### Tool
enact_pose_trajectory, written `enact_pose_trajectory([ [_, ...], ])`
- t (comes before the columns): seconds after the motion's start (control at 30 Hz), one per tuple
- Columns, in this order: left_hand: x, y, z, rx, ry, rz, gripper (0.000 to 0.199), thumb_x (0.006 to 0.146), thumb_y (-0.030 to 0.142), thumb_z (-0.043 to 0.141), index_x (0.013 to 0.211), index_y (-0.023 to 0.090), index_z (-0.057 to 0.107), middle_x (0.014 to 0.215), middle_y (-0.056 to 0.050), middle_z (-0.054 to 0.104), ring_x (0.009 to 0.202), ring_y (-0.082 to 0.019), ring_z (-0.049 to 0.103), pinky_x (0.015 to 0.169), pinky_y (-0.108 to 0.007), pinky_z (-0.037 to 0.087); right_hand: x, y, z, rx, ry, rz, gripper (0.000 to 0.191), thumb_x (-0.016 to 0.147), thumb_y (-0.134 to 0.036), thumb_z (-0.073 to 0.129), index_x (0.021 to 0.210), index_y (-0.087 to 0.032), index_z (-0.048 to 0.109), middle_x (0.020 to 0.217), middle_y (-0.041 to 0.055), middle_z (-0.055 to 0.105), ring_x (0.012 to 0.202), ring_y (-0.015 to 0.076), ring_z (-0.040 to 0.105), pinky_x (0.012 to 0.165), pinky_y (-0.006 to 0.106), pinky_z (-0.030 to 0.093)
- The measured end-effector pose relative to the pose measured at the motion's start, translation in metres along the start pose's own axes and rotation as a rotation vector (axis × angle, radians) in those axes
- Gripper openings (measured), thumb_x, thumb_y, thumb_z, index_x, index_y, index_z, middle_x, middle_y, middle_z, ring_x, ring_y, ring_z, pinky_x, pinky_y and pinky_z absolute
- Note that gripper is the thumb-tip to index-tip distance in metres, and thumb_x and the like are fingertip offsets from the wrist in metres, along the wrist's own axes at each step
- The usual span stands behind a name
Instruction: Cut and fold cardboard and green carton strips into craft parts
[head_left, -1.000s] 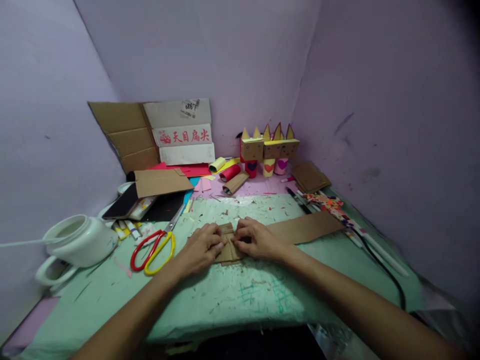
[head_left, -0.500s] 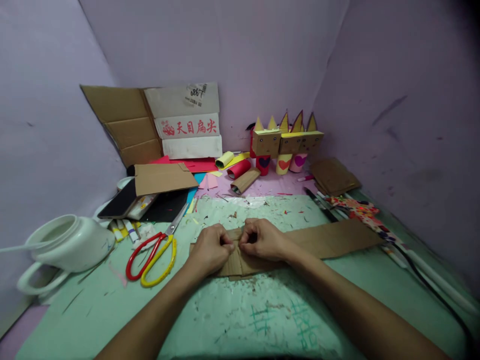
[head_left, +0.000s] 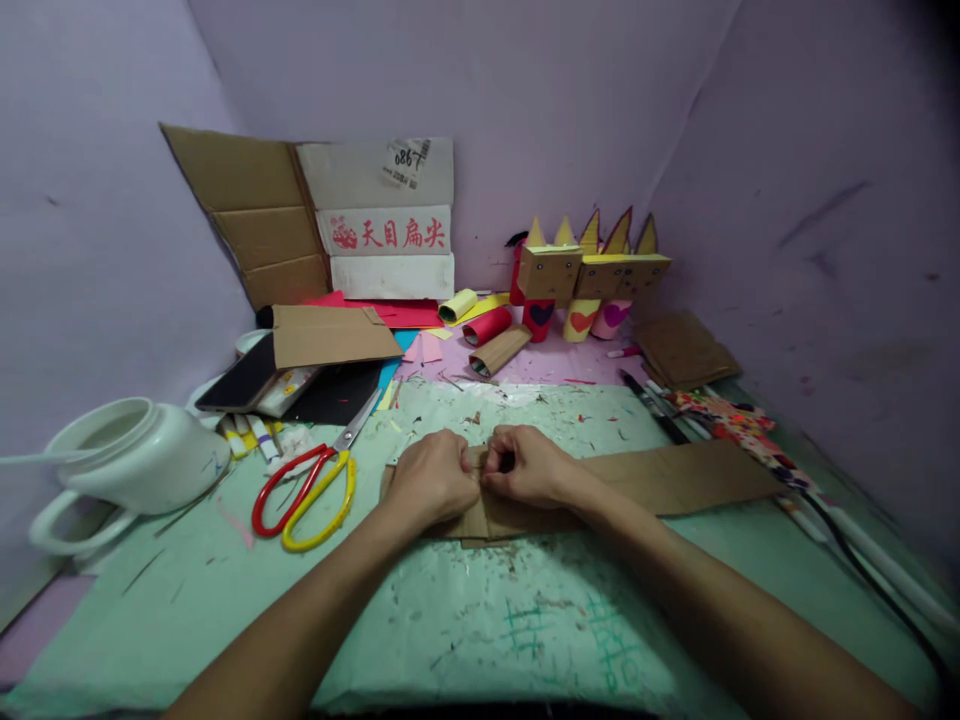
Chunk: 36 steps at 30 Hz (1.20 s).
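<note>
A long brown cardboard strip lies across the table, its left end layered with smaller pieces of cardboard. My left hand is closed over that left end, fingers curled and thumb pressed toward the middle. Close beside it, my right hand pinches at the same layered cardboard, thumb against fingertips. The fingertips of both hands nearly meet, and they hide what exactly lies between them. Left of my hands rest scissors with one red and one yellow handle, blades pointing away.
A white pot stands at left. Behind are a phone, a cardboard piece and an unfolded box. Paper tubes lie near box-headed figures. A craft knife and a black cord are at right.
My left hand has shifted slightly right, closer to my right hand, covering more of the layered cardboard. Both hands stay closed on it. The view has tilted and shifted a little.
</note>
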<state>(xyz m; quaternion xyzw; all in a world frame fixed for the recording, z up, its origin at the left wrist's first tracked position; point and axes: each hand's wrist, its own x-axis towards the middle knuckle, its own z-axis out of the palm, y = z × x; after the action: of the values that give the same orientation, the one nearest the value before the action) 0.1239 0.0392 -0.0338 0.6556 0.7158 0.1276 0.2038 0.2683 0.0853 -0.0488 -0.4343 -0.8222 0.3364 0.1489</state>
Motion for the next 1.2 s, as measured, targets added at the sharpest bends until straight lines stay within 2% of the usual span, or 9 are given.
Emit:
enact_pose_trajectory([
  [0.1,0.002,0.0,-0.001,0.007,-0.031,0.028,0.009,0.06,0.017,0.058,0.054,0.021,0.052,0.054,-0.002,0.054,0.056,-0.021,0.054,0.052,-0.029,0.032,0.001,-0.001,0.0,0.007,-0.03,0.007,0.011,0.059,-0.008,0.059,0.053,-0.018,0.059,0.055,-0.0013,0.059,0.052,0.0136,0.054,0.05,0.023,0.039],
  [0.23,0.001,-0.011,-0.003,-0.081,-0.103,0.139,0.005,0.067,0.022,0.057,0.062,0.019,0.056,0.063,-0.001,0.058,0.062,-0.018,0.054,0.055,-0.027,0.036,-0.003,0.004,0.001,0.038,-0.022,0.001,0.009,0.063,-0.014,0.059,0.056,-0.019,0.057,0.06,-0.0007,0.059,0.058,0.0138,0.054,0.056,0.024,0.042],
  [0.37,0.003,-0.024,-0.009,-0.193,-0.242,0.245,0.007,0.069,0.012,0.056,0.069,0.016,0.062,0.068,0.001,0.061,0.068,-0.013,0.055,0.062,-0.023,0.04,-0.005,0.012,0.003,0.078,-0.039,0.004,0.007,0.066,-0.021,0.059,0.059,-0.019,0.057,0.063,0.0008,0.059,0.059,0.0149,0.054,0.056,0.026,0.041],
  [0.43,0.005,-0.027,-0.011,-0.222,-0.27,0.259,0.008,0.067,0.01,0.058,0.07,0.015,0.063,0.067,0.001,0.061,0.066,-0.013,0.055,0.062,-0.023,0.04,-0.006,0.014,0.003,0.075,-0.048,0.016,0.008,0.066,-0.025,0.061,0.06,-0.02,0.058,0.063,0.0009,0.061,0.058,0.0149,0.054,0.054,0.026,0.041],
  [0.57,0.006,-0.023,-0.01,-0.214,-0.223,0.241,0.002,0.064,0.012,0.062,0.066,0.014,0.063,0.062,-0.001,0.059,0.063,-0.014,0.054,0.058,-0.025,0.04,-0.008,0.013,-0.001,0.01,-0.043,0.069,0.01,0.067,-0.029,0.063,0.062,-0.02,0.06,0.061,0.0008,0.064,0.056,0.0149,0.054,0.051,0.026,0.04],
  [0.7,0.007,-0.013,-0.009,-0.163,-0.189,0.171,0.005,0.061,0.01,0.062,0.06,0.014,0.058,0.059,-0.003,0.057,0.063,-0.017,0.055,0.056,-0.027,0.039,-0.008,0.008,-0.001,-0.051,-0.008,0.068,0.01,0.067,-0.025,0.062,0.059,-0.021,0.059,0.06,0.0009,0.064,0.055,0.0154,0.056,0.051,0.026,0.041],
  [0.9,0.008,0.001,-0.01,-0.079,-0.195,0.096,0.009,0.06,0.013,0.061,0.057,0.016,0.052,0.065,-0.007,0.058,0.07,-0.023,0.058,0.056,-0.029,0.039,-0.009,-0.003,0.002,-0.224,0.02,0.136,0.008,0.065,-0.019,0.062,0.058,-0.022,0.058,0.058,0.0003,0.064,0.052,0.0163,0.056,0.047,0.027,0.039],
  [1.03,0.008,-0.002,-0.012,-0.061,-0.208,0.13,0.012,0.061,0.015,0.06,0.056,0.017,0.05,0.062,-0.005,0.056,0.068,-0.022,0.056,0.052,-0.028,0.036,-0.012,0.0,0.004,-0.228,0.07,0.083,0.008,0.067,-0.022,0.061,0.061,-0.022,0.057,0.063,0.0011,0.065,0.059,0.0187,0.059,0.051,0.028,0.041],
  [1.2,0.012,-0.017,-0.013,-0.094,-0.252,0.238,0.01,0.061,0.017,0.064,0.057,0.017,0.054,0.056,0.001,0.055,0.059,-0.015,0.054,0.049,-0.023,0.035,-0.014,0.008,0.002,-0.098,0.019,-0.005,0.005,0.07,-0.022,0.058,0.066,-0.021,0.058,0.07,0.003,0.067,0.068,0.0199,0.062,0.062,0.03,0.046],
])
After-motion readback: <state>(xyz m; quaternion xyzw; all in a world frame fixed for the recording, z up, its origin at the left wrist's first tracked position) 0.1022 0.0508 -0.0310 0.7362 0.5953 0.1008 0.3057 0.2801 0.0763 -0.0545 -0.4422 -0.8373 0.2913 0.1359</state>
